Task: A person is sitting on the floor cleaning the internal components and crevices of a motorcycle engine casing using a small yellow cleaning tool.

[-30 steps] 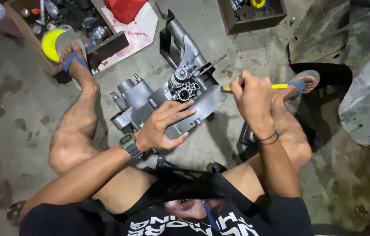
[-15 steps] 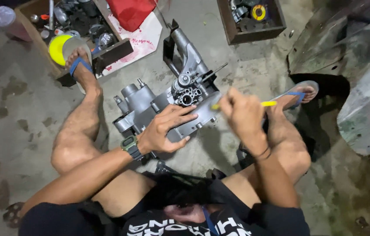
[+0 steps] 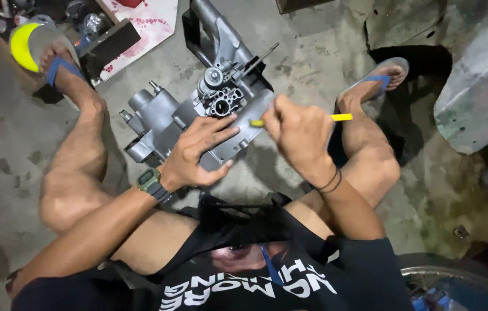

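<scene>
The person is sitting on the concrete floor [image 3: 313,52] with the grey engine case [image 3: 198,124] lying between the knees, low and close so both hands are reaching it. The left hand [image 3: 198,152] is pressing flat, fingers spread, on the case, apparently to steady it. The right hand [image 3: 299,135] is fisting a yellow-handled tool [image 3: 342,117], its tip probably at the case edge; the fist is hiding it.
</scene>
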